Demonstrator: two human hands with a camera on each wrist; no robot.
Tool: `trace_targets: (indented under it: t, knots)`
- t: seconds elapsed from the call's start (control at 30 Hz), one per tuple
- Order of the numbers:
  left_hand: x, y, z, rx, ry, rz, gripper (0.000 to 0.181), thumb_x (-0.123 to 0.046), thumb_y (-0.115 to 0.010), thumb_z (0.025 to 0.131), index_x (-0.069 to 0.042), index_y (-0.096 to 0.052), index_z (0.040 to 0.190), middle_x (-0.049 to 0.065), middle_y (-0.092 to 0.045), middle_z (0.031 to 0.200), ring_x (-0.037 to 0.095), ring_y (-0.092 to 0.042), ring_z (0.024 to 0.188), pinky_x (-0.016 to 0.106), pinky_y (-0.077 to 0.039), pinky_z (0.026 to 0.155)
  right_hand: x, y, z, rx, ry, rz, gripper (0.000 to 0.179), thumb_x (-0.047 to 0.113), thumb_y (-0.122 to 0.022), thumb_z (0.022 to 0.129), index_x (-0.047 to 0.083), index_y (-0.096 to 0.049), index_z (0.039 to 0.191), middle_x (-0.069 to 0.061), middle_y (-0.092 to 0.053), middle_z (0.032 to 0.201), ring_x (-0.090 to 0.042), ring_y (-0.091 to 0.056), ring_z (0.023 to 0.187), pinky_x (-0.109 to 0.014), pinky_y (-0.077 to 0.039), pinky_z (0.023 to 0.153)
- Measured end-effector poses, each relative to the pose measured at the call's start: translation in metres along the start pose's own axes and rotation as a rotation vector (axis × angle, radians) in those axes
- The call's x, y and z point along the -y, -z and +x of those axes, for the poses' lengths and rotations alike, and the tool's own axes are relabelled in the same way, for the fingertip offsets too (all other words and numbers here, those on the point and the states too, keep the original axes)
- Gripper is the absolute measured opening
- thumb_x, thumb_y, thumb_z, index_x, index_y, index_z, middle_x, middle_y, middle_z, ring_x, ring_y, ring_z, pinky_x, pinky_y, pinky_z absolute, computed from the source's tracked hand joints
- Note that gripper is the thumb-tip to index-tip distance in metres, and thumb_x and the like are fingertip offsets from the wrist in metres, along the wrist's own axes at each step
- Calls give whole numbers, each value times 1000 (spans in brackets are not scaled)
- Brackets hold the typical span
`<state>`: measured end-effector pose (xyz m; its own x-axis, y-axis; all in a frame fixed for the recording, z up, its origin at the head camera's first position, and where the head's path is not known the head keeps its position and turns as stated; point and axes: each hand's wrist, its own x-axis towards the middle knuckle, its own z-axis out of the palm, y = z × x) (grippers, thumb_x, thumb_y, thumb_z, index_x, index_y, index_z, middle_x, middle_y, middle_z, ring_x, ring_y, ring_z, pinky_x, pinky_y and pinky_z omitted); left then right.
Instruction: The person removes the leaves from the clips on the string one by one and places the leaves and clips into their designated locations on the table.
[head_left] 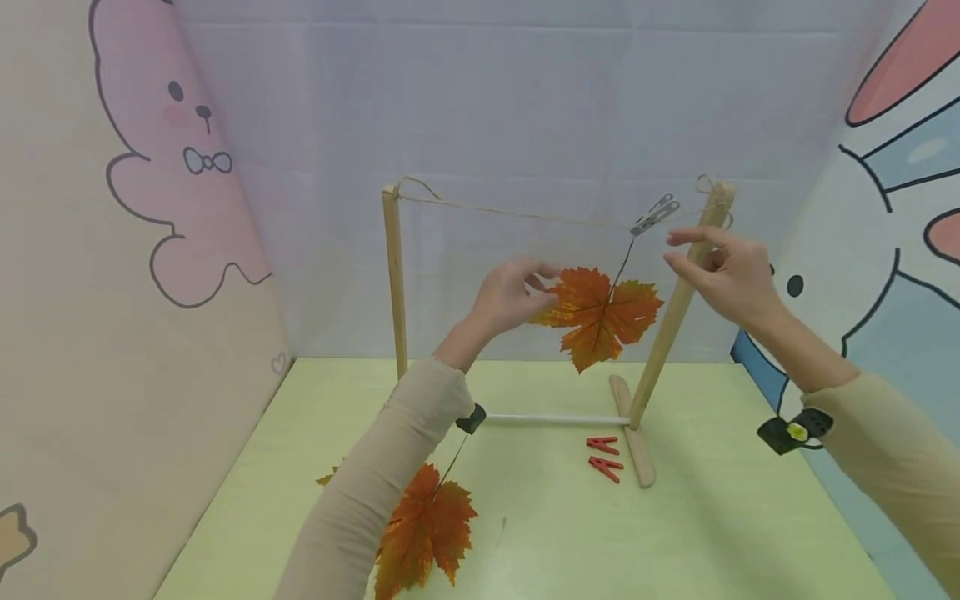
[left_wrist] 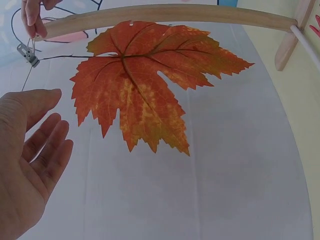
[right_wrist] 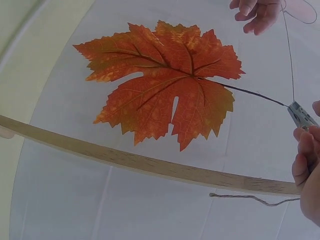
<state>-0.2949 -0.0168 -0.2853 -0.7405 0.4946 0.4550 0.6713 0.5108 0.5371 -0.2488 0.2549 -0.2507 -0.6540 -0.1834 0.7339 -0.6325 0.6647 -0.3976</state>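
Note:
An orange artificial maple leaf point(head_left: 607, 317) hangs by its dark stem from a grey metal clothespin point(head_left: 655, 215) clipped on a thin twine line point(head_left: 517, 213). My right hand point(head_left: 727, 271) is just right of the clothespin, thumb and index finger apart with nothing between them. At the leaf's left edge, my left hand point(head_left: 513, 296) has its fingers loosely bent; the left wrist view shows this hand point(left_wrist: 32, 150) apart from the leaf point(left_wrist: 140, 80). The right wrist view has the clothespin point(right_wrist: 301, 116) beside the right fingertips.
Wooden posts point(head_left: 395, 283) hold the line, joined low by a white rod point(head_left: 555, 419). Two red clothespins point(head_left: 604, 468) lie by the right wooden foot point(head_left: 637, 450). Another orange leaf point(head_left: 427, 533) lies at the front, partly behind the left sleeve. Printed walls flank the pale table point(head_left: 720, 517).

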Motion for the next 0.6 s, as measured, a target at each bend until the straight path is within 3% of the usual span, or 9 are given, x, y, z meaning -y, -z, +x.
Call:
trace_targets:
  t: [0.33,0.6]
  knots:
    - [-9,-2,11,6,1,58,28,-19,-64,84,-11,-63,111,3,-63,106,14,-58,93,19,-46,74,7,-2,11,-22,43,-28,24,-2,-68,77,2,-67,101,13,-47,54,0,-26,34,-18,-23,35]
    - [-21,-7,23,-5,4,122,31,-23,-64,85,-13,-62,114,-1,-63,111,14,-56,101,21,-44,81,12,0,21,-57,47,-2,21,-7,-66,76,-5,-66,97,36,-50,79,3,-25,34,-17,-21,36]
